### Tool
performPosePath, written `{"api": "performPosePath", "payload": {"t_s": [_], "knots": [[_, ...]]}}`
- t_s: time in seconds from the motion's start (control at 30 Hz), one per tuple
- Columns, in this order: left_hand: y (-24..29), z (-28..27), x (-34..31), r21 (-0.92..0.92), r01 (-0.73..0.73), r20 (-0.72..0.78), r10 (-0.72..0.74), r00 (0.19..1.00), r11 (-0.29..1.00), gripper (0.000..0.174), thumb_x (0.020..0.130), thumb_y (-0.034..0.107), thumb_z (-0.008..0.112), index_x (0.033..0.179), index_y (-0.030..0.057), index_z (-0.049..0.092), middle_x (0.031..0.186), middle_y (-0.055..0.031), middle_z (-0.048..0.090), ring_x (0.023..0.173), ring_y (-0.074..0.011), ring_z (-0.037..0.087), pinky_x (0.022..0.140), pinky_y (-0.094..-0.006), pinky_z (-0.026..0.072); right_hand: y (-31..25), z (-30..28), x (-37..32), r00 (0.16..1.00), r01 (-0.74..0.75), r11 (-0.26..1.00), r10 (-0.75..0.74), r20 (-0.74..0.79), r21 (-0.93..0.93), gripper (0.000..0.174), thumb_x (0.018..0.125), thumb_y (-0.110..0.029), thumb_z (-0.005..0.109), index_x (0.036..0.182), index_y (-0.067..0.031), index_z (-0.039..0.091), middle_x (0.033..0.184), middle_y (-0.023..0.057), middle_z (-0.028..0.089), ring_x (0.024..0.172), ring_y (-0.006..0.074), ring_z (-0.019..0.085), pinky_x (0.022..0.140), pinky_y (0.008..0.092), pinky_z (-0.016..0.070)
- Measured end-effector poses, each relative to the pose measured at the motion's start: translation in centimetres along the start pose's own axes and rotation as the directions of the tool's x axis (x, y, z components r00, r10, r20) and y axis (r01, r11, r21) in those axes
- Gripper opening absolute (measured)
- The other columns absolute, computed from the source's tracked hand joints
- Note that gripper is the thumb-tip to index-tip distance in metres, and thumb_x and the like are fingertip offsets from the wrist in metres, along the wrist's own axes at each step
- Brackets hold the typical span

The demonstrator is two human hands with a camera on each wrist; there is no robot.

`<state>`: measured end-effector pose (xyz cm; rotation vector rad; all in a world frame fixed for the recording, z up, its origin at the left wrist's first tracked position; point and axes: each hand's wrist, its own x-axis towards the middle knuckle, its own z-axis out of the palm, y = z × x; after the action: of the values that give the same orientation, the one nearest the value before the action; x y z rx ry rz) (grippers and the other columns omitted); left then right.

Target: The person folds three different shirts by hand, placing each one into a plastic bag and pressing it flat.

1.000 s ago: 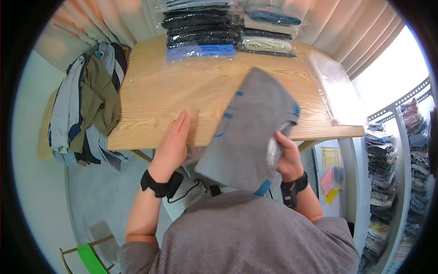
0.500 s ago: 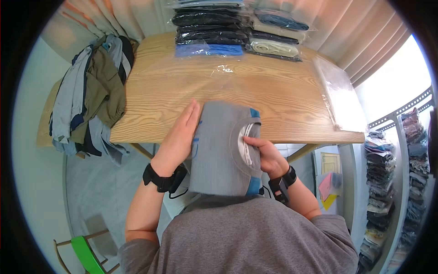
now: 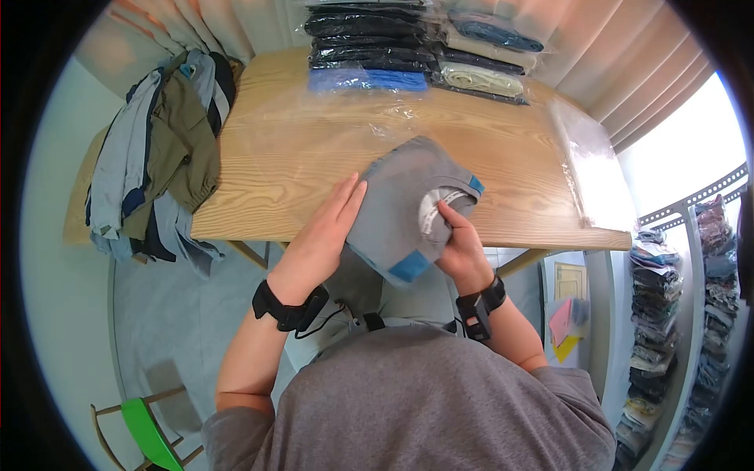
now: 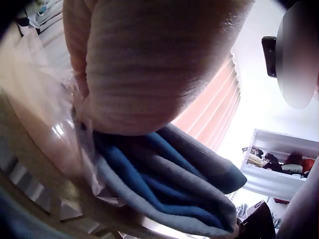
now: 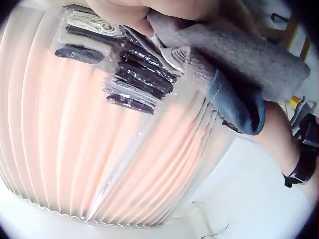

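A folded grey garment with blue patches (image 3: 393, 208) is held at the table's front edge, tilted, its round neckline toward the right. The right hand (image 3: 463, 247) grips it at the neckline, thumb on the pale inner band. Along its left side lies the left hand (image 3: 326, 228), fingers straight and together. In the left wrist view the grey and blue folded layers (image 4: 169, 184) show below the left hand (image 4: 134, 64). The right wrist view shows the right hand (image 5: 164, 10) at the grey cloth (image 5: 234, 55). A clear plastic bag (image 3: 385, 125) lies behind the garment, its outline faint.
Bagged folded clothes (image 3: 369, 47) are stacked at the table's back, with a second stack (image 3: 483, 59) beside them. Loose clothes (image 3: 169, 149) hang at the left. Clear plastic bags (image 3: 589, 165) lie at the right edge. A shelf of clothes (image 3: 656, 314) stands right; a chair (image 3: 149, 432) is lower left.
The garment has swung from upright to tilted, after moving left and being turned from its earlier position. The left hand has shifted slightly right along with it; the right hand keeps its hold.
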<state>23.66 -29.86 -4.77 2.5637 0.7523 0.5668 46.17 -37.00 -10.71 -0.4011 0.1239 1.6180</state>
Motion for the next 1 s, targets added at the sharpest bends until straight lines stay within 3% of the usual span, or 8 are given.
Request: {"api": "performPosePath", "payload": {"t_s": [0.27,0.43,0.5,0.63,0.7,0.83,0.9,1.0], "knots": [[0.6,0.2,-1.1,0.173,-0.051,-0.100,0.069,0.993,0.984,0.064,0.067,-0.015,0.046,0.129,0.0005,0.044,0.138,-0.0193,0.038,0.128,-0.0338,0.037,0.103,-0.0388,0.0351,1.8,1.1,0.2,0.992,-0.082,0.969,0.055,-0.117,-0.234,0.026,0.092,-0.007,0.048,0.116,0.0006,0.050,0.115,0.0124,0.057,0.105,0.0254,0.057,0.096,0.0406,0.0447],[3.9,2.6,-3.8,-0.074,-0.488,-0.066,0.484,0.873,0.870,0.035,0.071,0.005,0.057,0.106,0.0008,0.058,0.118,-0.0172,0.055,0.112,-0.0317,0.051,0.089,-0.0350,0.0451,2.3,2.4,0.9,0.985,-0.080,0.976,0.047,-0.163,-0.204,0.027,0.093,-0.008,0.048,0.117,0.0019,0.048,0.118,0.0145,0.055,0.108,0.0270,0.055,0.097,0.0406,0.0435],[4.7,4.5,-3.6,-0.135,-0.370,0.521,0.384,0.763,0.919,0.040,0.073,0.012,0.060,0.110,-0.0023,0.055,0.123,-0.0192,0.051,0.114,-0.0307,0.050,0.088,-0.0366,0.0462,2.3,2.5,1.5,0.986,-0.099,0.985,0.078,-0.144,-0.140,0.028,0.093,-0.008,0.047,0.119,0.0023,0.046,0.119,0.0150,0.054,0.109,0.0276,0.054,0.097,0.0407,0.0433],[4.1,7.9,-3.9,0.341,-0.385,0.068,0.386,0.920,0.858,0.046,0.075,0.021,0.063,0.112,-0.0049,0.052,0.125,-0.0215,0.048,0.113,-0.0294,0.050,0.086,-0.0371,0.0471,2.7,3.5,2.0,0.983,-0.073,0.978,0.038,-0.179,-0.196,0.029,0.094,-0.009,0.047,0.120,0.0028,0.044,0.121,0.0154,0.052,0.111,0.0281,0.053,0.099,0.0415,0.0417],[4.4,8.6,-3.7,0.185,-0.046,0.012,0.044,0.999,0.982,0.054,0.080,0.030,0.061,0.117,-0.0062,0.047,0.125,-0.0238,0.046,0.113,-0.0294,0.050,0.085,-0.0375,0.0467,2.9,3.4,2.1,0.984,-0.090,0.986,0.066,-0.166,-0.143,0.031,0.094,-0.010,0.046,0.122,0.0031,0.043,0.123,0.0160,0.051,0.114,0.0286,0.050,0.101,0.0421,0.0395],[3.6,9.6,-1.7,0.223,0.113,-0.012,-0.113,0.993,0.968,0.058,0.083,0.036,0.060,0.119,-0.0062,0.044,0.122,-0.0231,0.048,0.111,-0.0305,0.051,0.083,-0.0382,0.0470,3.4,4.0,2.1,0.987,-0.089,0.985,0.068,-0.143,-0.147,0.032,0.094,-0.010,0.046,0.123,0.0033,0.042,0.124,0.0165,0.050,0.116,0.0293,0.049,0.103,0.0427,0.0368],[3.3,9.0,-0.6,0.056,0.383,0.229,-0.385,0.894,0.922,0.061,0.083,0.040,0.059,0.120,-0.0063,0.042,0.120,-0.0222,0.048,0.110,-0.0301,0.051,0.083,-0.0379,0.0462,3.7,3.8,2.3,0.987,-0.100,0.987,0.083,-0.134,-0.124,0.033,0.094,-0.010,0.045,0.124,0.0036,0.041,0.126,0.0164,0.049,0.116,0.0298,0.048,0.104,0.0435,0.0351],[3.6,7.8,-0.2,-0.127,0.545,0.324,-0.485,0.812,0.828,0.057,0.082,0.039,0.059,0.115,-0.0049,0.046,0.119,-0.0210,0.049,0.112,-0.0321,0.049,0.087,-0.0405,0.0428,4.2,2.7,3.8,0.991,-0.116,0.986,0.107,-0.078,-0.121,0.033,0.095,-0.012,0.045,0.124,0.0031,0.042,0.126,0.0152,0.049,0.116,0.0293,0.048,0.105,0.0423,0.0341]]}}
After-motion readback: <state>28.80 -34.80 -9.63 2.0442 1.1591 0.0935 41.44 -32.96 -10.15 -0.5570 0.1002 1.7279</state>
